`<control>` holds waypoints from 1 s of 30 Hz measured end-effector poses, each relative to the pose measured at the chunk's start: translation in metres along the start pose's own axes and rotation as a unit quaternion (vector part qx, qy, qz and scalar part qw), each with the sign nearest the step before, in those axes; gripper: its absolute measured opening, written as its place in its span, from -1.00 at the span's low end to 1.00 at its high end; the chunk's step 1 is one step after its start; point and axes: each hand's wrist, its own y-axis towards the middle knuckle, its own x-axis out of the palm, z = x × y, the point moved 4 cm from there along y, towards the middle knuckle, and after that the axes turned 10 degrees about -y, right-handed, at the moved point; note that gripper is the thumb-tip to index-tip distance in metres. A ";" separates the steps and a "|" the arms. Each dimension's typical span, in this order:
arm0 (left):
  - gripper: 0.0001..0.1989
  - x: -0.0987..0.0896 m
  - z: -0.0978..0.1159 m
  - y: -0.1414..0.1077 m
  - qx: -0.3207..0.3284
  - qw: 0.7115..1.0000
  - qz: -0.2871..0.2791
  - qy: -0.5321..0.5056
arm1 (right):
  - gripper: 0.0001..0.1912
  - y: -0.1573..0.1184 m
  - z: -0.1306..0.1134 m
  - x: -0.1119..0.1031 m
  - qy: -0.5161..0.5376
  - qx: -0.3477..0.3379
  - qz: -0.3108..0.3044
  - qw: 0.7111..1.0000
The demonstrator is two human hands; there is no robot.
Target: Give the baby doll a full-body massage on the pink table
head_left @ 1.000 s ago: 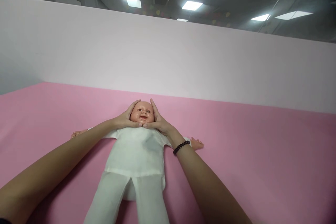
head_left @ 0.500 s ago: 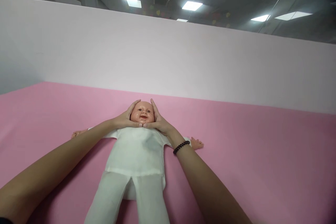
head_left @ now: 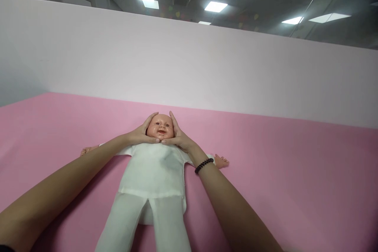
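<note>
A baby doll (head_left: pixel 153 201) lies on its back at lower centre of the frame, on a pink surface (head_left: pixel 280 177), wearing a white cloth suit (head_left: pixel 152 173). The left hand (head_left: pixel 140 134) and right hand (head_left: pixel 179 138) curve around its plastic head (head_left: pixel 160 126), gripping it from both sides. The bottom edge cuts off the legs. A dark beaded bracelet (head_left: pixel 203 165) circles the right wrist.
</note>
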 end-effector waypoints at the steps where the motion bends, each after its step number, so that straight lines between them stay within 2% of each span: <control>1: 0.26 0.001 0.001 0.000 -0.003 1.000 0.005 0.005 | 0.51 0.000 0.000 0.000 -0.008 -0.001 0.005 1.000; 10: 0.24 0.000 0.003 -0.002 -0.014 1.000 -0.007 -0.009 | 0.44 -0.003 -0.004 0.002 0.024 0.008 -0.009 1.000; 18: 0.27 0.000 0.001 -0.001 -0.008 1.000 0.011 0.000 | 0.49 -0.001 -0.002 0.001 -0.010 0.006 0.010 1.000; 22: 0.27 0.001 0.004 -0.002 -0.018 1.000 0.002 -0.012 | 0.44 -0.002 -0.003 0.004 0.021 0.003 -0.006 1.000; 26: 0.18 0.002 0.007 -0.005 -0.008 0.999 -0.025 -0.042 | 0.41 -0.003 -0.005 0.003 0.046 -0.001 -0.019 0.999; 30: 0.11 -0.001 -0.002 -0.005 0.015 1.000 0.001 -0.023 | 0.43 -0.002 -0.004 0.003 0.010 -0.008 -0.003 1.000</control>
